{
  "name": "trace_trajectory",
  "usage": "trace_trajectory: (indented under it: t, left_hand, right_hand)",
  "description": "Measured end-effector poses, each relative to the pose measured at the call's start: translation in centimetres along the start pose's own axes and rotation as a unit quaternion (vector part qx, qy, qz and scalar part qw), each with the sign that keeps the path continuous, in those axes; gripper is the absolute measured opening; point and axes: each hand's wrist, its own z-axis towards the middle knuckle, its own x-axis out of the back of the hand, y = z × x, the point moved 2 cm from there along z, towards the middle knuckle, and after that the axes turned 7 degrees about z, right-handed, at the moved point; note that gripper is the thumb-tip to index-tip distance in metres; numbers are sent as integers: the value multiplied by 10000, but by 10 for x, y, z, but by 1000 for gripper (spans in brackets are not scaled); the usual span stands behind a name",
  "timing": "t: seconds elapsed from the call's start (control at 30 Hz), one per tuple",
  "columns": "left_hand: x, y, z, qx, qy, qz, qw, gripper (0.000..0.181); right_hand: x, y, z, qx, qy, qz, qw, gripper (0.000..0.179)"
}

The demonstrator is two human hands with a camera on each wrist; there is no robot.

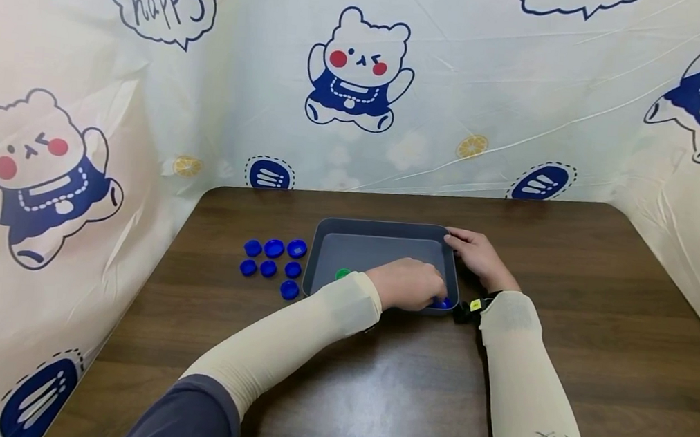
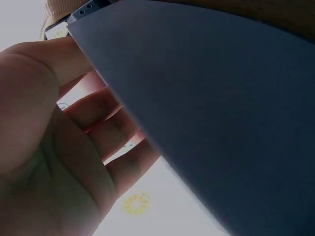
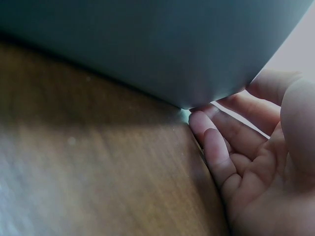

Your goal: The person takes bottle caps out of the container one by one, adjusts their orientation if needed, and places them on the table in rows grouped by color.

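A grey rectangular tray (image 1: 380,229) lies on the table. My left hand (image 1: 408,284) reaches over its front wall, fingers bent down at the front right corner beside blue bottle caps (image 1: 445,303). In the left wrist view the tray wall (image 2: 197,88) covers those fingertips, so I cannot tell whether they pinch a cap. A green bottle cap (image 1: 342,273) shows inside the tray, left of that wrist. My right hand (image 1: 481,259) holds the tray's right side near the back corner, thumb at the rim. Its other fingers (image 3: 238,129) curl against the tray's outside in the right wrist view.
Several blue bottle caps (image 1: 274,248) sit in loose rows on the brown wooden table (image 1: 547,250), left of the tray. A printed curtain (image 1: 449,81) hangs behind the table and along both sides. A black wrist device (image 1: 469,311) is close to the tray's right front corner.
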Motion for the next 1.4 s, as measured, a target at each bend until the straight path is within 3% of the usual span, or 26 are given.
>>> trace_trajectory:
  t: [0.27, 0.57, 0.93, 1.23, 1.4]
  left_hand:
    - [-6, -4, 2, 65, 19, 71, 10000, 13]
    - [-2, -5, 2, 79, 94, 135, 9998, 4]
    - [1, -3, 10, -306, 81, -111, 9994, 27]
    - [0, -4, 10, -252, 44, -239, 9994, 24]
    - [-1, -5, 10, -219, 49, -299, 9993, 24]
  right_hand:
    - [0, -1, 0, 6, 12, 11, 10000, 53]
    - [1, 0, 0, -56, -31, 8, 10000, 54]
    - [1, 0, 0, -123, -37, -7, 9999, 54]
    - [-2, -19, -13, -268, -200, 146, 9993, 50]
    - [1, -1, -1, -238, -152, 164, 9995, 53]
